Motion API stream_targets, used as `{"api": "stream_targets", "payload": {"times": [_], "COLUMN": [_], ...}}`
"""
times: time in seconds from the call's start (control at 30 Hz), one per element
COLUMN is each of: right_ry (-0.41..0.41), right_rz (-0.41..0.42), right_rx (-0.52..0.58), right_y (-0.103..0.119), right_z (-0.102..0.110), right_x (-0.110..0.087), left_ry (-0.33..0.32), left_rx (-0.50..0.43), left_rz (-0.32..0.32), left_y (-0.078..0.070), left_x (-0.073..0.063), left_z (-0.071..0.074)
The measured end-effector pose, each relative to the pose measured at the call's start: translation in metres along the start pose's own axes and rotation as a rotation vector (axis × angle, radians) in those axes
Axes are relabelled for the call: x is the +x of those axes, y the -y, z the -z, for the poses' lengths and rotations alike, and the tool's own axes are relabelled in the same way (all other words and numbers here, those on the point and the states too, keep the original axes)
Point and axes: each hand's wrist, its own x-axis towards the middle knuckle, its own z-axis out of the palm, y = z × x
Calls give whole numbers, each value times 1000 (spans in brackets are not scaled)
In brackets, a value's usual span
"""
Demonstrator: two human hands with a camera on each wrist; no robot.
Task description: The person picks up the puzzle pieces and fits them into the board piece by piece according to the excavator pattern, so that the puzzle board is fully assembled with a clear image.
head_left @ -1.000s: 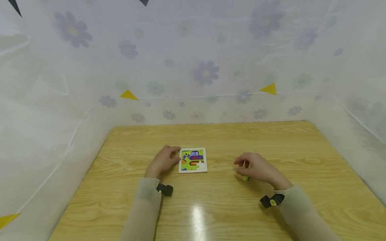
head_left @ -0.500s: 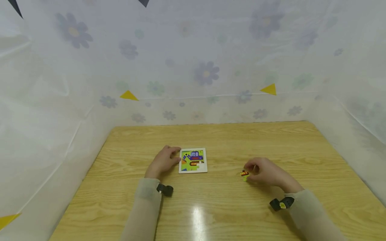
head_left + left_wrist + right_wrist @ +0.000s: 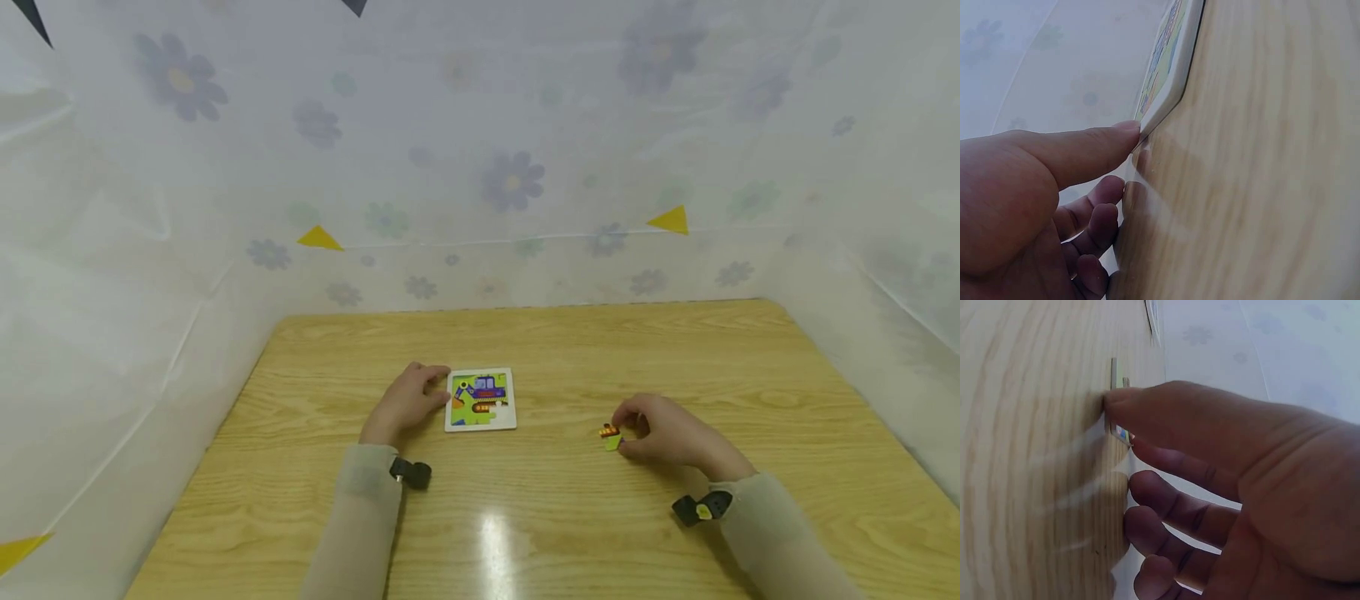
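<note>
A square puzzle board [image 3: 506, 417] with a white frame lies on the table, showing a purple excavator on green; its lower right part is bare white. My left hand [image 3: 405, 404] rests at its left side, thumb straight against the frame's edge and index fingertip near the upper left corner. To the right, a small green puzzle piece [image 3: 612, 443] with an orange and dark red strip sits at the fingertips of my right hand [image 3: 663, 429], pinched by thumb and index finger. The right wrist view shows the piece [image 3: 1114, 372] edge-on, partly hidden behind the thumb.
The wooden table [image 3: 555, 508] carries the board and the piece. A pale curtain [image 3: 465, 150] with flower prints stands along the table's back and sides. Each wrist wears a black strapped camera, such as the left camera [image 3: 411, 473].
My right hand has shifted right and slightly nearer, uncovering the puzzle piece and taking it between thumb and index finger. The piece has turned slightly. My left hand and the board stay put.
</note>
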Motion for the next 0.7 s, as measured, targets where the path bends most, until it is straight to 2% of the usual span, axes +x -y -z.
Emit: {"api": "stream_targets", "payload": {"times": [0.4,0.7], "right_ry": [-13,-2], "right_rz": [25,6], "right_rx": [-22,33], "right_y": [-3,4], "right_z": [-2,-1], "right_x": [2,2], "left_ry": [2,1], "left_rx": [3,8], "left_rz": [-1,-4], "left_y": [-1,-2], "left_x": [1,1], "left_z": [2,1]}}
